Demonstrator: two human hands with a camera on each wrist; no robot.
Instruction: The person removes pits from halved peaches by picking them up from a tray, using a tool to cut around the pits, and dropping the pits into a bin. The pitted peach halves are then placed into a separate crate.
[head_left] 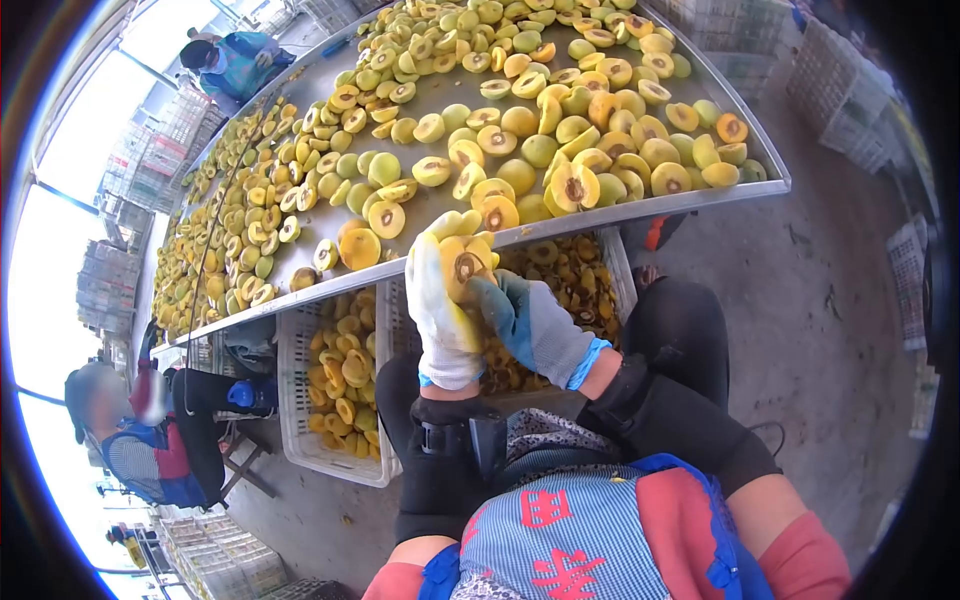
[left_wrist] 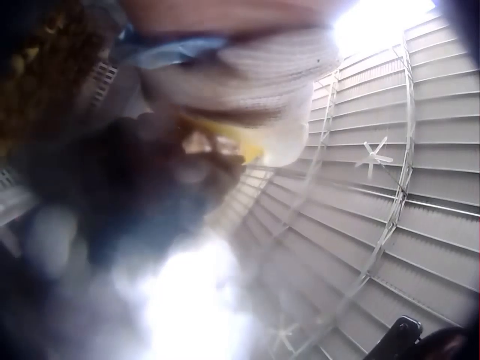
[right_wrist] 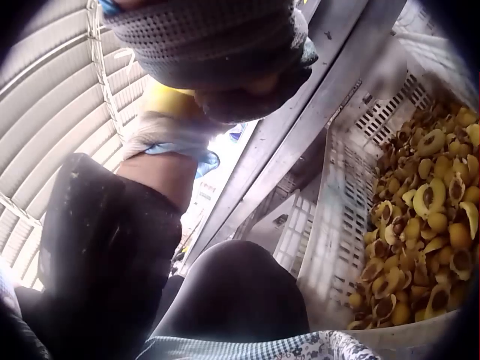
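Striped apron (head_left: 565,525), knit-gloved fingers (head_left: 512,304) around smooth, halved fruit (head_left: 466,266)

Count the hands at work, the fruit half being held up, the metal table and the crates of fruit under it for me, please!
Hands: 2 (left hand, right hand)
Held fruit half: 1
Metal table: 1
Crates under it: 2 (left crate, right crate)
Total: 6

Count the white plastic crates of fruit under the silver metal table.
2: the white plastic left crate, beside the black-clad left knee, and the white plastic right crate, partly behind the grey-and-blue gloved right hand. More may be hidden under the silver metal table.
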